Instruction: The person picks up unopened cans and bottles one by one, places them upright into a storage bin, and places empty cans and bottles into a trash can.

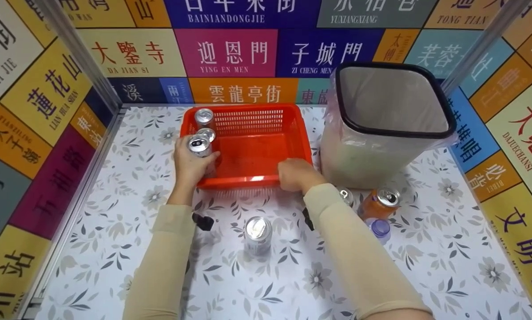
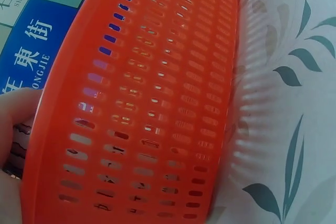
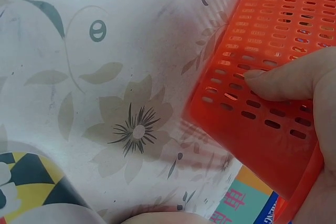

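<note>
A red-orange plastic basket (image 1: 257, 178) with slotted walls stands on the table in the head view. My left hand (image 1: 187, 162) grips a silver-topped drink can (image 1: 199, 145) upright at the basket's front left corner. Behind it along the left wall stand another can (image 1: 207, 134) and, in the back corner, a third can (image 1: 204, 117). At the front right corner my right hand (image 1: 298, 174) holds the basket's rim, its thumb (image 3: 278, 80) against the outer wall. The left wrist view shows the slotted wall, with part of my left hand (image 2: 13, 129) at the edge; the can is hidden there.
A tall bin (image 1: 355, 155) with a black rim and plastic liner stands right of the basket. Before it are an orange can (image 1: 379, 202), a partly hidden can (image 1: 347, 196) and a purple-capped bottle (image 1: 379, 229). A silver can (image 1: 258, 235) stands between my forearms.
</note>
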### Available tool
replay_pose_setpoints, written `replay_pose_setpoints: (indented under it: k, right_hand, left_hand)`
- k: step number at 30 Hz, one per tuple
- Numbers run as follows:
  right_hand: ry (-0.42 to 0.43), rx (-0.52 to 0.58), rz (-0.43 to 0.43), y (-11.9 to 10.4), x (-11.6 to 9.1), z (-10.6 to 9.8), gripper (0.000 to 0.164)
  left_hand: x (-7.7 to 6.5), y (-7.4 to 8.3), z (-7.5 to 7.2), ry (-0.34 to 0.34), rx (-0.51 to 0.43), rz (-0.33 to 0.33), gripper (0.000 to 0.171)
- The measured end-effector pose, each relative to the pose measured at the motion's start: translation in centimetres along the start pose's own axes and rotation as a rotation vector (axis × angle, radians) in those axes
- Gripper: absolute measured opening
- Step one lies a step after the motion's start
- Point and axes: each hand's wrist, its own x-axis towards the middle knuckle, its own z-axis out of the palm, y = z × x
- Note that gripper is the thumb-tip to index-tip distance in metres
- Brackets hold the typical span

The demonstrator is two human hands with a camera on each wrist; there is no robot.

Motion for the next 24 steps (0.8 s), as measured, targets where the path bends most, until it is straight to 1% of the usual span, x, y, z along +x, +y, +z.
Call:
replay_pose_setpoints:
  k: [3,7,13,15,19,24]
  right_hand:
    - [-0.005,0.013,0.017,0.03,-0.06,0.00,0.011]
    - [-0.015,0.028,0.029,0.01,-0.06,-0.01,0.012]
    - [0.010,-0.040,-0.010,0.06,0.14,-0.20,0.012]
    - [0.012,-0.047,-0.011,0.10,0.17,-0.22,0.013]
    - [0.003,-0.032,0.004,0.12,0.12,-0.18,0.013]
    - [-0.007,-0.014,0.001,0.05,0.10,-0.07,0.010]
  left_hand:
    - [0.11,0.04,0.12,-0.026,0.043,-0.010,0.074]
    - [0.17,0.11,0.15,-0.049,0.067,-0.026,0.073]
    - [0.11,0.52,0.16,-0.048,0.071,0.010,0.072]
    - [0.06,0.57,0.26,-0.047,0.077,0.019,0.070]
    - [-0.23,0.58,0.46,-0.044,0.087,0.012,0.070]
    - [-0.59,0.51,0.37,-0.027,0.107,0.019,0.070]
